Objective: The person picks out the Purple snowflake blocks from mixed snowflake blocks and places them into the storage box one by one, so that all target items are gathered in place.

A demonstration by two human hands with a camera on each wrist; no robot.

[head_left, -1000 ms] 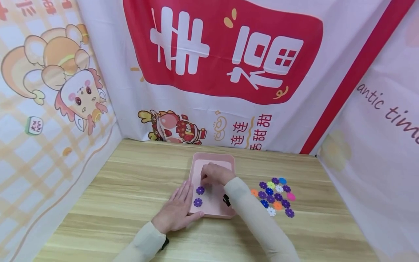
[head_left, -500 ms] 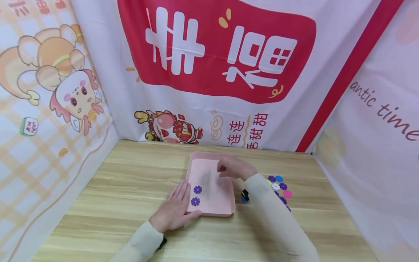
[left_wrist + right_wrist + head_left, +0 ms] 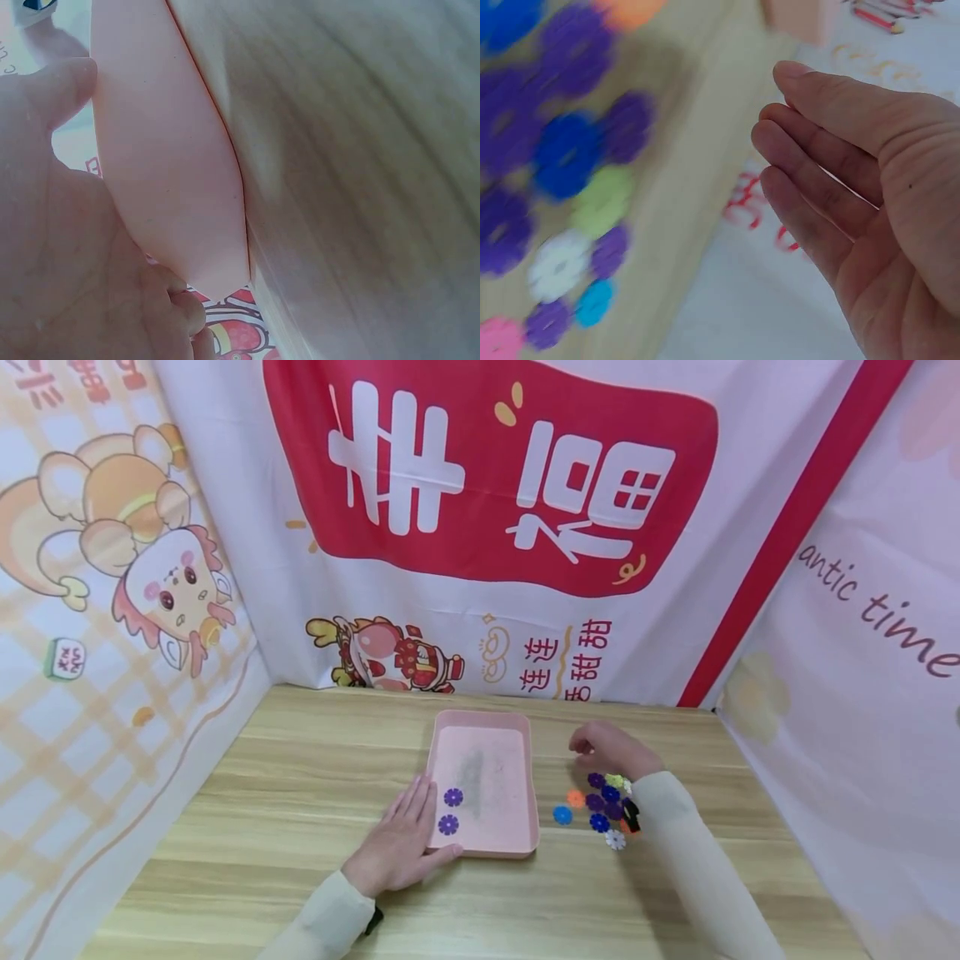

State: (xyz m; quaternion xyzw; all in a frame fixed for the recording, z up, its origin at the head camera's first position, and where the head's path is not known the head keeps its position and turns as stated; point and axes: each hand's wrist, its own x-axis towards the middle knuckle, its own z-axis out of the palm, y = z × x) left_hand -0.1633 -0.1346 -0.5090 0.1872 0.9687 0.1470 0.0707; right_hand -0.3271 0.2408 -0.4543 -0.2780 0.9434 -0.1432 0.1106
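A pink tray (image 3: 502, 802) stands on the table with two purple flower-shaped plastic discs (image 3: 448, 824) in its near left part. My left hand (image 3: 397, 843) rests against the tray's left side, fingers straight, thumb at the near corner. In the left wrist view, the palm and fingers (image 3: 67, 247) lie along the tray's outer wall (image 3: 161, 142). Right of the tray, my right hand (image 3: 615, 750) hovers at the far side of a loose pile of coloured flower-shaped discs (image 3: 595, 802). The right wrist view shows that hand (image 3: 862, 187) loosely bent, holding nothing; the sleeve hides part of the pile.
One light blue disc (image 3: 562, 815) lies between the tray and the pile. The wooden table (image 3: 315, 743) meets a printed cloth (image 3: 420, 585) at the back, and more cloth hangs on both sides.
My right hand has moved from over the tray to the right, to the far side of the disc pile. The left hand and the two discs in the tray stay in place.
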